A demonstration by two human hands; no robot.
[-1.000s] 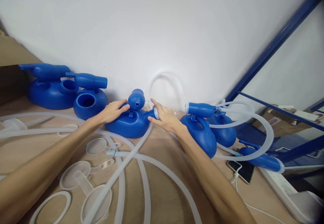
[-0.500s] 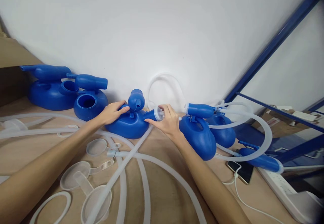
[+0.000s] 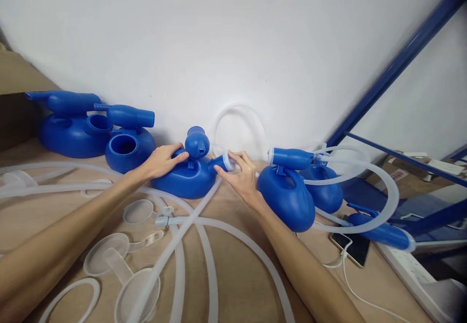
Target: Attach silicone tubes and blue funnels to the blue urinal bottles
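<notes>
A blue plastic urinal bottle [image 3: 184, 181] lies on the table in the middle, its mouth tilted up to the right. My left hand [image 3: 166, 160] is closed around its top handle, thumb toward me. Above that handle stands a blue funnel-shaped attachment [image 3: 197, 143]. My right hand [image 3: 241, 171] is closed at the bottle's mouth, gripping a translucent cap [image 3: 228, 161] fitted around the rim. The thumb lies on the front of the neck, while the fingers partly hide the cap's far side. A translucent hose [image 3: 193, 214] runs down toward me from beneath the neck.
Two uncapped blue bottles [image 3: 124, 145] stand left. More bottles [image 3: 286, 199] with hoses stand right. Loose translucent caps [image 3: 105, 254] and several hoses cover the front left. A phone [image 3: 352, 249] on a cable and a power strip [image 3: 404, 269] lie right, beside a blue rack [image 3: 394, 65].
My right hand has turned slightly on the cap, its thumb shifting right along the neck. The cap appears more squarely seated on the mouth. My left hand keeps its hold.
</notes>
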